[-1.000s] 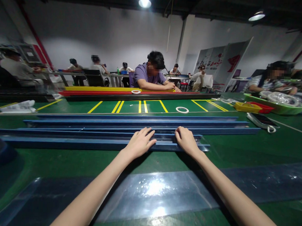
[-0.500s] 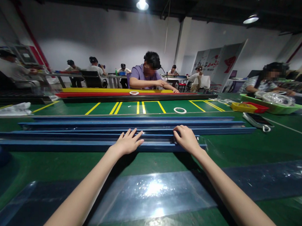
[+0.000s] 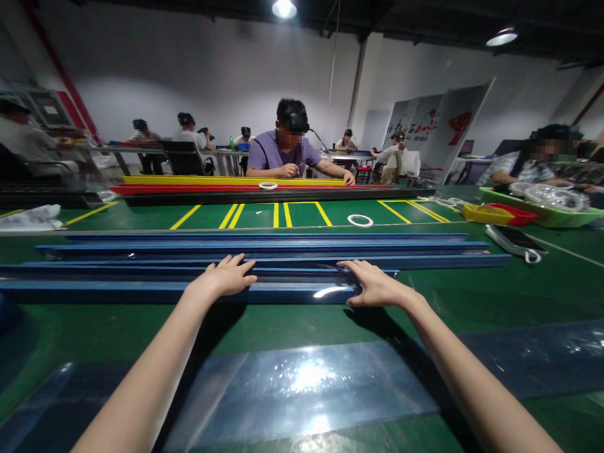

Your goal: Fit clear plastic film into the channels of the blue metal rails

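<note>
Long blue channel rails (image 3: pixel 144 290) lie side by side across the green table in front of me. My left hand (image 3: pixel 224 275) rests over the nearest rails, palm down with fingers spread. At the right part of the nearest rail, my right hand (image 3: pixel 374 284) has its thumb at the near side and its fingers at the far side. Between them bends a glossy piece of clear plastic film (image 3: pixel 333 291), which catches the light. The exact contact of the fingertips is hard to see. Closer to me, a wide strip of clear film (image 3: pixel 305 387) lies flat under my forearms.
Yellow, red and black rails (image 3: pixel 193 190) lie at the far side, where a co-worker in purple (image 3: pixel 285 152) sits. A white ring (image 3: pixel 359 221) lies on the table. To the right are a phone (image 3: pixel 514 241), a yellow tray (image 3: pixel 487 214) and a green basket (image 3: pixel 582 217).
My left hand has slid left along the rails. My right hand has turned and opened its thumb away from the fingers, and bright glare now shows beside it. The co-worker opposite sits more upright.
</note>
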`<state>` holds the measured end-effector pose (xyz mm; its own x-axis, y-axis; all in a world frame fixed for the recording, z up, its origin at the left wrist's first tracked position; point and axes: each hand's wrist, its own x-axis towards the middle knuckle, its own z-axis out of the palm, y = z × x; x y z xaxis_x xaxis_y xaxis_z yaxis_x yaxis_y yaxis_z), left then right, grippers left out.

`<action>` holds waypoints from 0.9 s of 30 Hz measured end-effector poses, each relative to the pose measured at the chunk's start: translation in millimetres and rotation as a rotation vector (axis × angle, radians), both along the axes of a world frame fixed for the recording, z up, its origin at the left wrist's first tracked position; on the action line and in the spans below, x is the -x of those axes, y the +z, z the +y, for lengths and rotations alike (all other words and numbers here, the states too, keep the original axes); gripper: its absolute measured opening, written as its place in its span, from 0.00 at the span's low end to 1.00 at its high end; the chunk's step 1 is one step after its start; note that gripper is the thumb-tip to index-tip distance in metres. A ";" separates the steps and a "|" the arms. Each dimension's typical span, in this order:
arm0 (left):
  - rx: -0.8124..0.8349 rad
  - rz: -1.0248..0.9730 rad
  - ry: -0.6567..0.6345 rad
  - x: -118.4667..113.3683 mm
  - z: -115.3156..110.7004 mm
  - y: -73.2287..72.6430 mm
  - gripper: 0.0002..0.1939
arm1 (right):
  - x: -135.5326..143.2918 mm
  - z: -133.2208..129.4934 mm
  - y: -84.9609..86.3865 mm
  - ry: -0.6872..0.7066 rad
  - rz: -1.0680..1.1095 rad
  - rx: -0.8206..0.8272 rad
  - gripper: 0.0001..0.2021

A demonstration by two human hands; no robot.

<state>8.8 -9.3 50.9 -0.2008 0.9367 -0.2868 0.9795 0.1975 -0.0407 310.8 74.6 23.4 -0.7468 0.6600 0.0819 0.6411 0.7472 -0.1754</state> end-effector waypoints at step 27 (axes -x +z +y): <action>-0.158 -0.172 -0.271 -56.8 -4.4 -15.6 0.33 | 45.4 -29.6 -10.6 0.051 0.063 -0.214 0.35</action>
